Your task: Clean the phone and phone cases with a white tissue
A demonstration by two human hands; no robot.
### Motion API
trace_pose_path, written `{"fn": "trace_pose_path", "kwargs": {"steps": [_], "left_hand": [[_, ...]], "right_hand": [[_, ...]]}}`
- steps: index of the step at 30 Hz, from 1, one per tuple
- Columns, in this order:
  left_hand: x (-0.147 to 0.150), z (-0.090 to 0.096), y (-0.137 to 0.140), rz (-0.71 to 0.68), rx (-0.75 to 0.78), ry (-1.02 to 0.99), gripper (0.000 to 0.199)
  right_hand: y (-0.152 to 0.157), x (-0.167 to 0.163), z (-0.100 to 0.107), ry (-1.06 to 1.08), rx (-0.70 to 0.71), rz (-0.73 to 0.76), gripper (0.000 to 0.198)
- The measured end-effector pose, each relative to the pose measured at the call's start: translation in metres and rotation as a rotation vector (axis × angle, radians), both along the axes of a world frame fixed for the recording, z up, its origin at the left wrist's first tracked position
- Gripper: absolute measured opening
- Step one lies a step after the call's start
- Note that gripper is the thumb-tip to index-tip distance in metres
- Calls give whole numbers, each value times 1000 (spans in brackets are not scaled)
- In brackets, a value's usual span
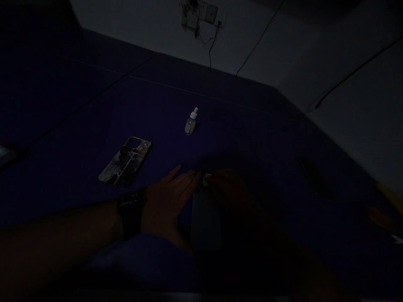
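Observation:
A flat grey phone lies lengthwise in front of me, dim in the poor light. Along its left side rests my left hand, fingers stretched out and thumb spread toward the phone's lower edge; a dark watch is on that wrist. My right hand is closed in a pinch on a small white piece, perhaps a wipe or pad, at the phone's top end. Deep shadow hides most of the right fingers. A patterned phone case lies left of my left hand.
Beyond my hands stands a small dropper bottle on the blue surface. A dark flat object lies to the right. A cable crosses the left side. Sockets with wires are on the back wall.

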State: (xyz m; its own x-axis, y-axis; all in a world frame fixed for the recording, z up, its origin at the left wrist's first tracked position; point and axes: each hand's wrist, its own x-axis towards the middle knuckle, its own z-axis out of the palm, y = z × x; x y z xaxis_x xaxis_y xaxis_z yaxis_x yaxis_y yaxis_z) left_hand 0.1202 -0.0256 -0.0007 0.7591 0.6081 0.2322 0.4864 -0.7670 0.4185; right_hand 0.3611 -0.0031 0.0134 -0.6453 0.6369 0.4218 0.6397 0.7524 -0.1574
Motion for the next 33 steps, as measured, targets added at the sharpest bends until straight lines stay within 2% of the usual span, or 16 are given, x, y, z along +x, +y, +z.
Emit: {"fn": "trace_pose_path", "kwargs": {"steps": [4, 13, 19, 24, 33], "left_hand": [[1, 0, -1, 18, -14, 0, 143], [2, 2, 1, 15, -41, 10, 145], [1, 1, 0, 22, -23, 34, 145], [1, 2, -1, 20, -11, 30, 139], [1, 3, 0, -11, -7, -5, 142]], "right_hand": [[-2, -1, 0, -8, -24, 2, 25], [-7, -14, -10, 17, 4, 113, 42], [-9, -10, -10, 31, -9, 198, 37], [-9, 0, 1, 103, -85, 130, 33], [-12, -5, -3, 70, -143, 131, 43]]}}
